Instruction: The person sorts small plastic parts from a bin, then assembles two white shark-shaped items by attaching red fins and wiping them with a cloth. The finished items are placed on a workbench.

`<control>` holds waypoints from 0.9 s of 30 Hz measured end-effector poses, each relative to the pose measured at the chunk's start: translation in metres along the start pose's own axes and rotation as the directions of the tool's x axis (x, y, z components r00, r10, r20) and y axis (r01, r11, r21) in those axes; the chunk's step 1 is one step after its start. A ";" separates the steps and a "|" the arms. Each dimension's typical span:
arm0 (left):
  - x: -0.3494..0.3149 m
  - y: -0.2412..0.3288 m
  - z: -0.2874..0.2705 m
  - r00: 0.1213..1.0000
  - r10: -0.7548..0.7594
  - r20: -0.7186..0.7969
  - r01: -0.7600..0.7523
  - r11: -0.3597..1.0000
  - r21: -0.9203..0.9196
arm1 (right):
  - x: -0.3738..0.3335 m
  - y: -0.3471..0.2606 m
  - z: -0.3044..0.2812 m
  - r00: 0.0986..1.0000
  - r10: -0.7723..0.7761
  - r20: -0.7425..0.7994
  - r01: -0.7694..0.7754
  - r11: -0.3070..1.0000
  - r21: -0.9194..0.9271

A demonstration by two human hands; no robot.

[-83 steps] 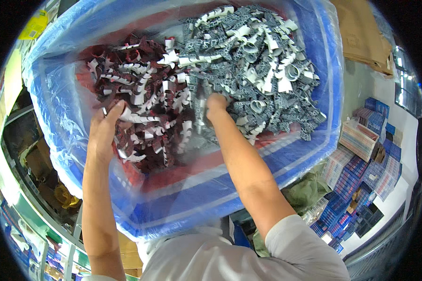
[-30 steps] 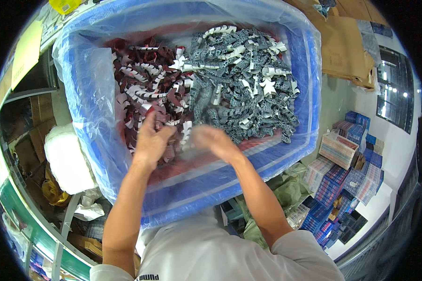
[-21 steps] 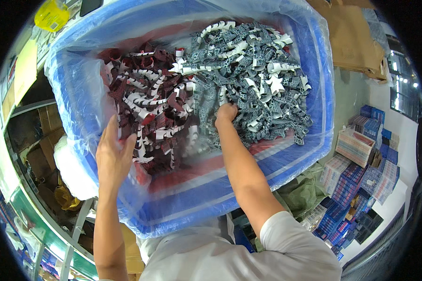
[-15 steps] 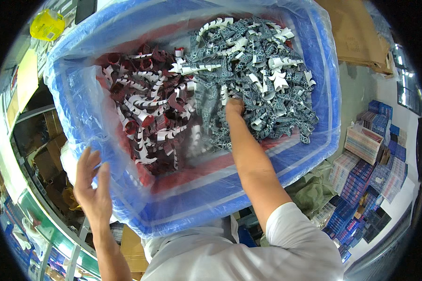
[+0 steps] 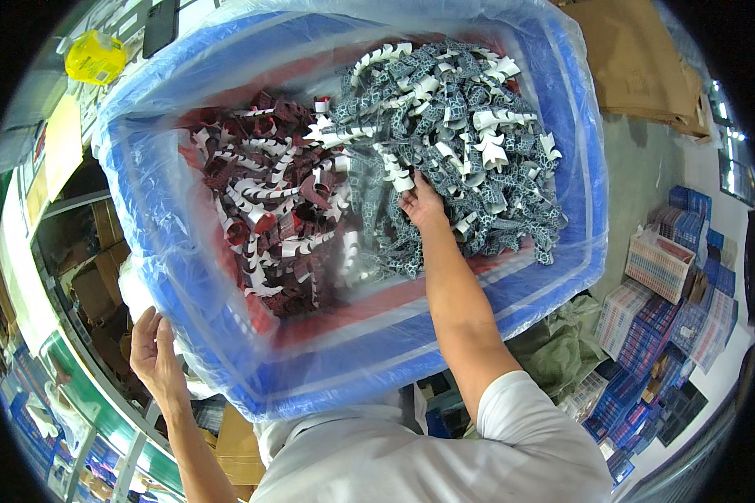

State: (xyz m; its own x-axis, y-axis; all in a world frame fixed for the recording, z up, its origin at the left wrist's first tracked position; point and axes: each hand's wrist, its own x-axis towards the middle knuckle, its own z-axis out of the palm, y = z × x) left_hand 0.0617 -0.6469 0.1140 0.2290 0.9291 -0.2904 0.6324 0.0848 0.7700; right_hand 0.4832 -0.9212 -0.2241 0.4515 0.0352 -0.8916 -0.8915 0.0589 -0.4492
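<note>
Inside a blue plastic-lined bin [image 5: 310,369] lie two piles of curled, spiky-edged strips. The left pile [image 5: 268,193] is dark red with white; on the right is a grey-green pile [image 5: 495,197] with a cracked pattern and white undersides. My right hand [image 5: 424,201] is at the near left side of the grey-green pile, thumb and fingers around the lower end of a curled white-edged strip [image 5: 394,168]. Outside the bin's left wall, my left hand [image 5: 153,356] is raised with fingers loosely bent and nothing in it.
A yellow plastic container [image 5: 96,58] and a dark phone-like slab [image 5: 161,27] rest beyond the far left corner. Stacks of blue boxes [image 5: 646,327] stand on the floor at right, near a green sack [image 5: 566,344]. Brown cardboard [image 5: 637,59] lies at the far right.
My right hand has turned and shifted slightly nearer, and the white-edged strip beside it shows more. My left hand has dropped lower, its fingers drawn closer together. The view has shifted slightly.
</note>
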 end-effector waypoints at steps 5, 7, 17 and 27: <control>-0.007 -0.001 -0.006 0.999 0.027 0.037 -0.026 0.999 -0.023 | 0.007 -0.005 0.021 0.991 0.084 -0.108 -0.092 0.993 -0.074; -0.013 -0.006 -0.009 1.000 -0.012 0.021 0.014 0.999 -0.051 | 0.010 -0.008 0.025 0.992 0.070 -0.102 -0.086 0.982 -0.167; -0.049 -0.024 -0.037 0.993 -0.096 -0.068 0.103 0.988 0.112 | 0.047 -0.010 0.004 0.999 0.045 0.021 -0.038 0.964 -0.263; -0.111 -0.137 -0.118 0.927 -0.333 -0.173 0.355 0.928 0.115 | -0.033 0.004 0.024 0.820 -0.468 -0.330 0.056 0.640 -0.766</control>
State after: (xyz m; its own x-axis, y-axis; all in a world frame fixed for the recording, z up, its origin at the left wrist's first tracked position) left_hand -0.1377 -0.7197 0.1074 -0.1269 0.8952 -0.4271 0.7529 0.3673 0.5461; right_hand 0.4658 -0.8984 -0.1955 0.7750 -0.3281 -0.5401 -0.5731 -0.7250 -0.3820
